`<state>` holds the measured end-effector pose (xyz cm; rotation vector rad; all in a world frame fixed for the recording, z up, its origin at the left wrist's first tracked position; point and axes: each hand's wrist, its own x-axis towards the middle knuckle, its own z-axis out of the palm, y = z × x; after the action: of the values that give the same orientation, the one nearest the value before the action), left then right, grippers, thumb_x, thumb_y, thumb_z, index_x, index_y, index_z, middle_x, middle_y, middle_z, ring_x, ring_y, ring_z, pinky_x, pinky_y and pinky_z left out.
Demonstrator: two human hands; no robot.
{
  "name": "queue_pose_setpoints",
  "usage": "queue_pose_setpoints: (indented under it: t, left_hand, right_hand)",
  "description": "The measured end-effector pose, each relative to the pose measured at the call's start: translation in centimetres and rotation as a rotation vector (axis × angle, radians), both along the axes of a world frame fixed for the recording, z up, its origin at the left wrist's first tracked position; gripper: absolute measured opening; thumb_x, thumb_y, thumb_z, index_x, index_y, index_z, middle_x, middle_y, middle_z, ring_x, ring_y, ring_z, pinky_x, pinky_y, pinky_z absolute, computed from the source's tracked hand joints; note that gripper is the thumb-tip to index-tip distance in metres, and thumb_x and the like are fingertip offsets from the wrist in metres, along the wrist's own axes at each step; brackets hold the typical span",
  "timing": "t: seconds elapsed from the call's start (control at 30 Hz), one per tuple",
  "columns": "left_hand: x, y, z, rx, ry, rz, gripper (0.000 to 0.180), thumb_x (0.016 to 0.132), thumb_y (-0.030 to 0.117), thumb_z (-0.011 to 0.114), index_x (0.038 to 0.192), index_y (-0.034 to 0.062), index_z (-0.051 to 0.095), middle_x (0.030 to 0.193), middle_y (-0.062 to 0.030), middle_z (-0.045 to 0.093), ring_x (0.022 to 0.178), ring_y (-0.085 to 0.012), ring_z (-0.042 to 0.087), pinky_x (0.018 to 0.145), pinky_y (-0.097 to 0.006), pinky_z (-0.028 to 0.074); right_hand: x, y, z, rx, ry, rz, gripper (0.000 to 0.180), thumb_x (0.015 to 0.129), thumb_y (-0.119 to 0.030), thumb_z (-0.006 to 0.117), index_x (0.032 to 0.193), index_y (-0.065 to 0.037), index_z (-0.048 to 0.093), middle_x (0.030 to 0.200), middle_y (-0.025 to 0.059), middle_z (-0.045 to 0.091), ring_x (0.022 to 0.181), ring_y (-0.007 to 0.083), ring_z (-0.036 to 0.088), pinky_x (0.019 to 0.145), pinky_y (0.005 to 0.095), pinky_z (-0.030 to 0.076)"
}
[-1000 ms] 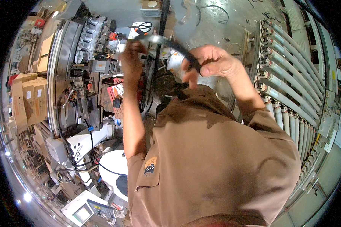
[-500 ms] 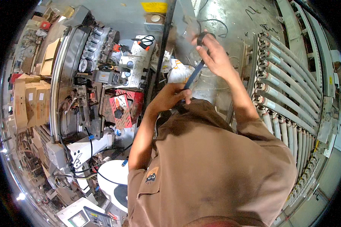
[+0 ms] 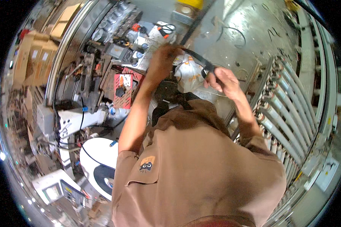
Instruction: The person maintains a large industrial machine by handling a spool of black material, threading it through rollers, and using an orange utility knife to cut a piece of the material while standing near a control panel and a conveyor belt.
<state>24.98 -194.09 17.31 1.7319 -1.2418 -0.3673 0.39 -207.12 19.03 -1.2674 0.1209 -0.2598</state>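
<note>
A dark, flat, flexible strap (image 3: 196,56) stretches between my two hands in front of my body. My left hand (image 3: 166,56), shaded and a little blurred, closes on its far left end beside the machine table. My right hand (image 3: 225,81) grips the other end, where the strap bends into a small loop near my thumb and fingers. What kind of strap or belt it is, I cannot make out. Below and between my hands lies a white bag (image 3: 188,73) with orange marks.
On the left, a machine table carries a red perforated plate (image 3: 123,90) and orange-handled scissors (image 3: 164,32). Cardboard boxes (image 3: 39,56) are stacked farther left. A rack of grey rollers (image 3: 280,109) stands on the right. A white round-topped machine part (image 3: 98,151) sits by my left elbow.
My right hand has come down and nearer, while my left hand has gone up and away with its end of the strap. The whole view has shifted and turned slightly.
</note>
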Motion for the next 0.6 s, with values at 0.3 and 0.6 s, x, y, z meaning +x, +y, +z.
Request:
queue_pose_setpoints:
  t: [0.3,0.6]
  left_hand:
    - [-8.0,1.3,-4.7,0.272,0.385,-0.688,0.045,0.108,0.044,0.051,0.118,0.0047,0.070,0.116,-0.0143,0.073,0.115,-0.0271,0.067,0.101,-0.041,0.049]
    - [-0.8,3.0,-2.2,0.364,0.207,-0.553,0.038,0.104,0.043,0.057,0.109,0.0078,0.073,0.090,-0.0104,0.072,0.084,-0.0246,0.069,0.079,-0.040,0.052]
  right_hand:
    - [3.6,-3.0,2.8,-0.924,-0.031,-0.523,0.026,0.111,-0.022,0.044,0.113,0.000,0.060,0.125,0.0217,0.070,0.125,0.0308,0.061,0.119,0.0468,0.032]
    - [0.1,-3.2,-1.9,-0.769,0.538,0.151,0.050,0.111,-0.042,0.043,0.094,0.003,0.060,0.087,0.0156,0.065,0.066,0.0221,0.053,0.062,0.0389,0.041]
